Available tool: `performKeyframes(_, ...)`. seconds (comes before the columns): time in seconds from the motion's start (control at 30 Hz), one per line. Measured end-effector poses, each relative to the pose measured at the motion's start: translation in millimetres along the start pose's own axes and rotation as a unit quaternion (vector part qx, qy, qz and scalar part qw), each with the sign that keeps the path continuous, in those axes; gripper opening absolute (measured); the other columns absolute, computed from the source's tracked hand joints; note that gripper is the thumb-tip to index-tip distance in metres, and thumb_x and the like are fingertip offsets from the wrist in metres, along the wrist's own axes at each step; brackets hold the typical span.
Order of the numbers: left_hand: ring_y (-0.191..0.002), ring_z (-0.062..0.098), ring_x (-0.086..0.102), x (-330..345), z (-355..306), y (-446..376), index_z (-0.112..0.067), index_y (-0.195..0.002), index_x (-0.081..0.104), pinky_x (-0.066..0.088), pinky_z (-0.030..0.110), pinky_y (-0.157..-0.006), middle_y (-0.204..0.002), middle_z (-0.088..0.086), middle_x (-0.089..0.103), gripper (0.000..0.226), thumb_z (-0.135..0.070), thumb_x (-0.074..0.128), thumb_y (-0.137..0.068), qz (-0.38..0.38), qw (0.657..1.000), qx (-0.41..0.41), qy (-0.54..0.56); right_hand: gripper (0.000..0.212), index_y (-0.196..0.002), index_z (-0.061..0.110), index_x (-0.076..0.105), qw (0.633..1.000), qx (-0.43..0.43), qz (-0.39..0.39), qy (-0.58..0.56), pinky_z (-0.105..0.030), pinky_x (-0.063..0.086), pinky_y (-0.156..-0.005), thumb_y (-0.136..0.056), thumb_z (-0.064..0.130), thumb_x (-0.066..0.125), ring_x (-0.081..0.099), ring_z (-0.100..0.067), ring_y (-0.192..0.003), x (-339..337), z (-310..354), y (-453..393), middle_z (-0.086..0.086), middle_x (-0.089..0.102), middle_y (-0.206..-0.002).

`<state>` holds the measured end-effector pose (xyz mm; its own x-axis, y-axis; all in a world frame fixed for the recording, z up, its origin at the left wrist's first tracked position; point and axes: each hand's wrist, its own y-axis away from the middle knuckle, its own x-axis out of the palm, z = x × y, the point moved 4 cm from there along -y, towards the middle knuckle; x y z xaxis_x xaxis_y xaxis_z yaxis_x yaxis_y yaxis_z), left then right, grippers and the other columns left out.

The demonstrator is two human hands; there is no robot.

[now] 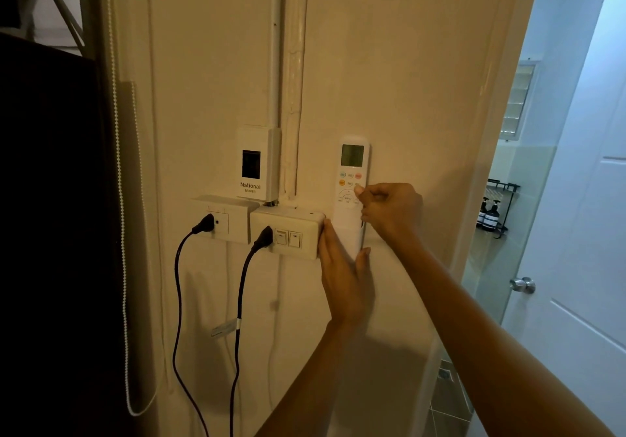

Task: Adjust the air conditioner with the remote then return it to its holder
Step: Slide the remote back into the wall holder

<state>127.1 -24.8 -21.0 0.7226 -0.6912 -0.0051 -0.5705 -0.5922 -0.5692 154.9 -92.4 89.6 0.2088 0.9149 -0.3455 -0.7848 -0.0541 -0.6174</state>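
Observation:
A white air conditioner remote (pixel 351 179) with a small grey screen and coloured buttons stands upright against the cream wall, its lower end inside a white wall holder (pixel 349 235). My right hand (pixel 389 209) grips the remote's right edge near the buttons, fingers curled around it. My left hand (pixel 343 274) lies flat against the wall from below, thumb and fingers cupping the bottom of the holder. The air conditioner itself is out of view.
Left of the holder sit a switch-and-socket box (pixel 288 233), a second socket (pixel 227 219) and a breaker box (pixel 258 162), with two black plugs and hanging cables. A bead cord hangs at the left. An open white door (pixel 576 233) and a bathroom lie to the right.

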Motion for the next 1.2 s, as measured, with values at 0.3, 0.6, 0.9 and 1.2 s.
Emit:
performKeyframes(0.3, -0.141, 0.024, 0.025, 1.9, 3.4, -1.0, -0.022, -0.145, 0.010, 0.041, 0.046, -0.107, -0.154, 0.006, 0.021, 0.077, -0.023, 0.061, -0.087, -0.008, 1.000, 0.000, 0.015, 0.032, -0.103, 0.006, 0.068, 0.999, 0.025, 0.020, 0.012, -0.021, 0.053, -0.065, -0.082, 0.029, 0.064, 0.068, -0.021, -0.091, 0.4, -13.0, 7.0, -0.012, 0.070, -0.110)
performKeyframes(0.6, -0.141, 0.022, 0.024, -1.7, -2.0, 0.9, -0.021, -0.145, 0.010, 0.037, 0.041, -0.107, -0.154, 0.005, 0.020, 0.078, -0.017, 0.062, -0.086, 0.007, 0.999, -0.010, 0.040, 0.030, -0.095, 0.008, 0.072, 0.998, 0.034, 0.023, 0.047, -0.013, 0.039, -0.053, -0.081, 0.034, 0.065, 0.058, -0.011, -0.073, 0.1, -18.5, 7.2, -0.010, 0.073, -0.103)
performKeyframes(0.9, -0.142, 0.019, 0.020, -3.7, -4.2, 0.3, -0.019, -0.145, 0.010, 0.033, 0.033, -0.109, -0.155, 0.003, 0.017, 0.078, -0.019, 0.062, -0.086, 0.010, 1.000, -0.002, 0.013, 0.029, -0.094, 0.008, 0.072, 0.998, 0.032, 0.032, 0.051, -0.015, 0.040, -0.053, -0.081, 0.033, 0.064, 0.058, -0.012, -0.073, -1.2, -19.0, 7.7, -0.010, 0.073, -0.100)
performKeyframes(1.2, -0.142, 0.019, 0.022, -3.4, -2.1, 0.6, -0.019, -0.145, 0.011, 0.036, 0.035, -0.107, -0.154, 0.004, 0.019, 0.078, -0.020, 0.062, -0.086, 0.006, 1.000, 0.002, 0.011, 0.030, -0.095, 0.011, 0.072, 0.997, 0.007, 0.028, 0.066, -0.022, 0.050, -0.063, -0.081, 0.036, 0.064, 0.068, -0.017, -0.076, -1.1, -20.3, 11.3, -0.009, 0.075, -0.096)
